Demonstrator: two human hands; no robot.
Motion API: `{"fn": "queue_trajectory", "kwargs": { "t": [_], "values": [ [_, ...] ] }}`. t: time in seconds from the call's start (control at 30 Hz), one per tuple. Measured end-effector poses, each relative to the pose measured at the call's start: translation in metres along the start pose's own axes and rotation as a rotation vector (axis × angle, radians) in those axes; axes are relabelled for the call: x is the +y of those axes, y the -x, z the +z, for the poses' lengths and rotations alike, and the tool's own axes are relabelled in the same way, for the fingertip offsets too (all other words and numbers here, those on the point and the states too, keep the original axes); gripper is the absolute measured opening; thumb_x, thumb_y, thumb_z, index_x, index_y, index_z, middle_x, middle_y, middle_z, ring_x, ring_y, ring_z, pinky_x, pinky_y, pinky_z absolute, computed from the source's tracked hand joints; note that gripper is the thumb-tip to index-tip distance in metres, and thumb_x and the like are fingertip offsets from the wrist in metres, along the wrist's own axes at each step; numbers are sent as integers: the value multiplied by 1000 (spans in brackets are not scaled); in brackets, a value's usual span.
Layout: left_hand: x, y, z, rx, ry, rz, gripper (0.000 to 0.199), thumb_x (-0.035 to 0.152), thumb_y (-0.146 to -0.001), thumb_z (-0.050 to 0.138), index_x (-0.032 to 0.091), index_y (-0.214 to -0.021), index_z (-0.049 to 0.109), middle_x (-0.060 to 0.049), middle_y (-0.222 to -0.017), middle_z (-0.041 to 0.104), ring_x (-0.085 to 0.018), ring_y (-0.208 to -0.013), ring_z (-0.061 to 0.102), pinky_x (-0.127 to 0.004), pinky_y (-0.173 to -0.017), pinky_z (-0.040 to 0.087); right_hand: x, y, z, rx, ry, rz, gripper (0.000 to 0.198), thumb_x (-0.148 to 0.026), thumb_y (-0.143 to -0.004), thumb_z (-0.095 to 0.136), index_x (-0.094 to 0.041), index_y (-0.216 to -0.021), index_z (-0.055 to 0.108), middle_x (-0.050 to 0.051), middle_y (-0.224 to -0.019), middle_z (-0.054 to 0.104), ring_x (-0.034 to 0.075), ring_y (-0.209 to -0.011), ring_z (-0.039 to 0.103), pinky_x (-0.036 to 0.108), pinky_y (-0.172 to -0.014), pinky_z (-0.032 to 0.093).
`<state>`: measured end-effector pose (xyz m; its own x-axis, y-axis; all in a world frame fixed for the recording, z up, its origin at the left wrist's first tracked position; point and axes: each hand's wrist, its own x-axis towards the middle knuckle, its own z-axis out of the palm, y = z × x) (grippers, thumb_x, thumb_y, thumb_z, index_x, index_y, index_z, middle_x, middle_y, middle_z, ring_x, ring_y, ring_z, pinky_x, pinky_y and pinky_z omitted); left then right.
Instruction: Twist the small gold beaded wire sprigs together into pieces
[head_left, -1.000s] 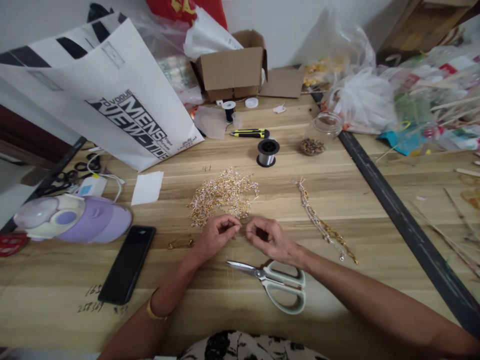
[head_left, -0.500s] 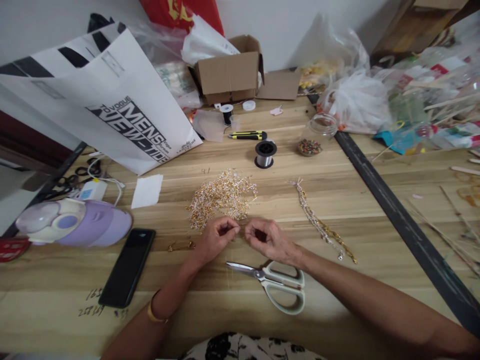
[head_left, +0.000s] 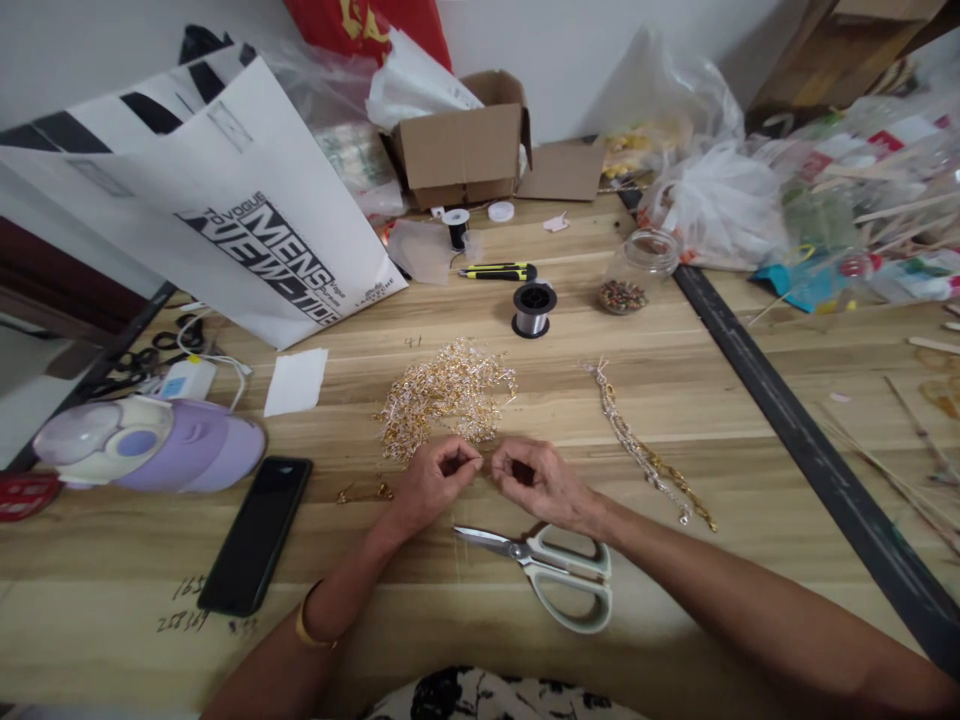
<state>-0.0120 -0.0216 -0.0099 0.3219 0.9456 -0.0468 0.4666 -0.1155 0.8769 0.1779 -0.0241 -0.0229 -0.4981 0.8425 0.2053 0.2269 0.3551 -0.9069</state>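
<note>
My left hand (head_left: 439,482) is closed in a pinch of thumb and forefinger, at the near edge of a pile of small gold and clear beads or links (head_left: 446,395). Facing it across a narrow gap, my right hand (head_left: 538,482) is pinched too. Whatever the fingertips hold is too fine to make out. Just below the hands lie scissors (head_left: 555,570) with pale handles, blades pointing left. Several small gold pieces (head_left: 365,493) rest left of my left hand. Gold and silver chains (head_left: 645,450) stretch out on the table to the right.
A spool of clear line (head_left: 532,310), a yellow-black utility knife (head_left: 496,272) and a jar of beads (head_left: 637,275) stand or lie beyond the pile. On the left are a phone (head_left: 255,535), a purple bottle (head_left: 161,445) and a large white bag (head_left: 247,210). A cardboard box (head_left: 463,150) is behind.
The whole view has shifted very slightly. Both hands keep their pinched pose close together, and nothing on the table has visibly moved.
</note>
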Motion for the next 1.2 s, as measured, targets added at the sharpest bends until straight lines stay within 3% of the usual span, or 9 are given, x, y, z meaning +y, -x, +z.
{"fn": "queue_trajectory", "kwargs": {
  "t": [1.2],
  "values": [
    [5, 1, 2, -1, 47, -17, 10, 22, -77, 58, 14, -72, 62, -1, -64, 62, -12, -60, 56, -21, -57, 43, -4, -2, 0, -27, 67, -8, 10, -8, -76, 54, -15, -71, 57, 0, -65, 55, 10, -59, 48, 20, -54, 36]
  ]
}}
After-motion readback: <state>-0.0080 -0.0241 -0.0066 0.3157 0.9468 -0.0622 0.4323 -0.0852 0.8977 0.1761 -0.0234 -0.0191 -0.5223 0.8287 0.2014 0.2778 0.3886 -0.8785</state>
